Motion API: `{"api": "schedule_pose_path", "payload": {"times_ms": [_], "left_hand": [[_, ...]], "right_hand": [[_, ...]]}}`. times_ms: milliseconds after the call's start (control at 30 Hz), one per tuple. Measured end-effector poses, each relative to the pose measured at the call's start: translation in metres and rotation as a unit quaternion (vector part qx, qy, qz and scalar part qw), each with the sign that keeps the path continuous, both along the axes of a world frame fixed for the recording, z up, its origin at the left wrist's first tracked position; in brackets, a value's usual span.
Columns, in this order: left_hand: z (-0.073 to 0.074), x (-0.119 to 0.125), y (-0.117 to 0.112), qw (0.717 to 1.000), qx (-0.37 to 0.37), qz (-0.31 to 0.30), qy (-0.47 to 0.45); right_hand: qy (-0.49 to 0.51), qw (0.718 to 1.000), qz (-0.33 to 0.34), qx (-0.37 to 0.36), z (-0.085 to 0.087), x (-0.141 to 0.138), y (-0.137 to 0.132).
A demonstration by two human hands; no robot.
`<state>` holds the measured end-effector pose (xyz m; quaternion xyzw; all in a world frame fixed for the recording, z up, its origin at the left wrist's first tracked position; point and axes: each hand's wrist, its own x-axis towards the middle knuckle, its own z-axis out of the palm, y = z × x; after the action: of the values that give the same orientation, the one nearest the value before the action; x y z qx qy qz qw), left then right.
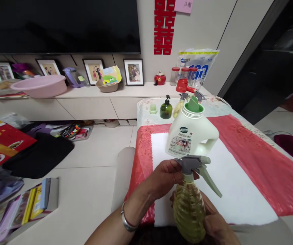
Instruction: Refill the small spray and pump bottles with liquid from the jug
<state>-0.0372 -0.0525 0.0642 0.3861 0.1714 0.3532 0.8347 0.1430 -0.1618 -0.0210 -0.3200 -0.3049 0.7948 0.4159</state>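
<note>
A ribbed yellow-green spray bottle [189, 212] with a grey trigger head stands close in front of me, over the near edge of the table. My left hand [168, 177] has its fingers closed around the grey spray head at the neck. Lower down, my right hand [216, 223] grips the bottle's body from the right side, its fingers partly hidden behind the bottle. Just beyond, a large white detergent jug [192, 131] with its green-lined mouth uncapped rests on a white cloth [230, 180].
Red plastic sheeting [248, 139] covers much of the table under the cloth. Behind the jug are a green pump bottle [166, 109], a pale green cap [153, 109] and another spray bottle [179, 107]. Red-lidded jars [175, 76] and a red scoop [182, 85] sit on the back ledge.
</note>
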Motion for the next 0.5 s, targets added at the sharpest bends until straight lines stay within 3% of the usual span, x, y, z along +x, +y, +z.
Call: {"api": "schedule_pose_path", "payload": {"times_ms": [267, 500], "left_hand": [[0.011, 0.001, -0.002, 0.996, -0.046, 0.071, 0.038], [0.014, -0.015, -0.002, 1.0, -0.009, -0.003, 0.029]], "right_hand": [[-0.053, 0.998, -0.028, 0.033, 0.028, -0.008, 0.01], [-0.047, 0.997, -0.041, 0.048, 0.039, -0.012, 0.016]]}}
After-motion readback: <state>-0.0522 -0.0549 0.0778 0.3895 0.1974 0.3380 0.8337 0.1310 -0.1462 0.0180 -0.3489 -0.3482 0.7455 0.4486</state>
